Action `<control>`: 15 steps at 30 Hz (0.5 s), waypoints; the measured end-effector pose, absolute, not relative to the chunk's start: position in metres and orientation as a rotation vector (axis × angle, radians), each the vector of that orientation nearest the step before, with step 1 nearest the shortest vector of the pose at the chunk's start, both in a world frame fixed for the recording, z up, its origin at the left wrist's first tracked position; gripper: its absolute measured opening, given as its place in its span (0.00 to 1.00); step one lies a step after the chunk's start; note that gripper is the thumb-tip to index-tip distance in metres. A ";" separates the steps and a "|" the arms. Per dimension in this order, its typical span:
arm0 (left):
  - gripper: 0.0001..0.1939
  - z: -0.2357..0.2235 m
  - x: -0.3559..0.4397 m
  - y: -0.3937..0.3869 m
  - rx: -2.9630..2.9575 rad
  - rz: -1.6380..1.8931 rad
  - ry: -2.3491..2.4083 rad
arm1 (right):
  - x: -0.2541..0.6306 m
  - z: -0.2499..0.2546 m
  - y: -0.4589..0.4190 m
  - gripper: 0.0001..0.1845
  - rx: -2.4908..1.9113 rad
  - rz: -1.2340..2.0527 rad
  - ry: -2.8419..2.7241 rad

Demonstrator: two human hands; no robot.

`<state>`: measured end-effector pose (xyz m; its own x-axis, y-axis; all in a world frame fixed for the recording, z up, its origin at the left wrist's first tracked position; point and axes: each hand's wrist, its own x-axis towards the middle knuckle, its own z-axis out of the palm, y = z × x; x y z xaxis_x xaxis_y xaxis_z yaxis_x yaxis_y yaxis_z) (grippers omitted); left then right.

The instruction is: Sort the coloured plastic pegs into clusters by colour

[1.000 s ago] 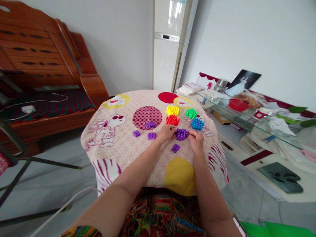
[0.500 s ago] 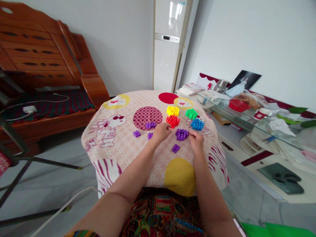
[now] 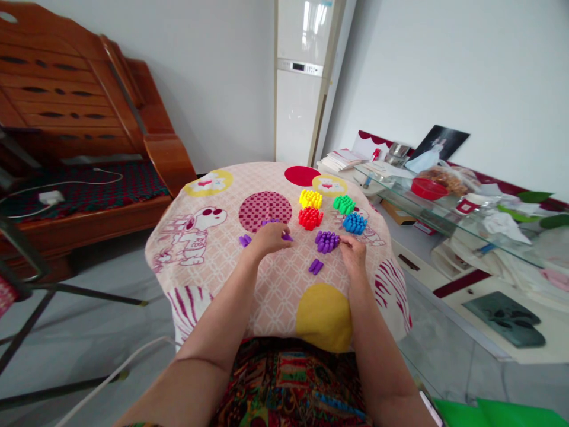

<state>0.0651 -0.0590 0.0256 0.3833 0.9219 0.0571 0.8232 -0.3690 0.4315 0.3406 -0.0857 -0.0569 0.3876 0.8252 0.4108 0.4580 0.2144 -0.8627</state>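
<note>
My left hand (image 3: 270, 240) is closed with its fingertips around a small purple plastic piece (image 3: 287, 238), left of centre on the table. My right hand (image 3: 354, 252) pinches the right edge of a cluster of purple knobbly plastic pieces (image 3: 327, 242). A loose purple pair (image 3: 316, 267) lies just in front of that cluster. More purple pieces (image 3: 245, 240) lie left of my left hand, and a further purple row (image 3: 270, 222) is partly hidden behind it. Similar clusters stand farther back: red (image 3: 310, 218), yellow (image 3: 310, 198), green (image 3: 344, 204) and blue (image 3: 355, 223).
A patterned cloth covers the round table (image 3: 231, 302). To the right is a glass shelf (image 3: 400, 196) crowded with papers, a red bowl (image 3: 429, 188) and bags. A wooden bench (image 3: 80, 130) is at the left, and a tall white cabinet unit (image 3: 297, 112) stands behind.
My left hand has left the purple cluster, moved left, and closed on a purple piece there, which has shifted slightly right. My right hand stays at the cluster.
</note>
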 end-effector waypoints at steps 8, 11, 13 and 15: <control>0.11 0.016 0.117 -0.056 1.832 0.674 1.256 | 0.341 -0.056 -0.086 0.15 -1.438 0.361 -1.261; 0.12 0.006 0.129 -0.053 1.834 0.699 1.299 | 0.342 -0.058 -0.085 0.14 -1.427 0.350 -1.263; 0.13 0.002 0.133 -0.051 1.846 0.707 1.327 | 0.343 -0.059 -0.085 0.15 -1.419 0.348 -1.264; 0.14 0.001 0.136 -0.050 1.828 0.706 1.341 | 0.343 -0.060 -0.085 0.15 -1.415 0.350 -1.265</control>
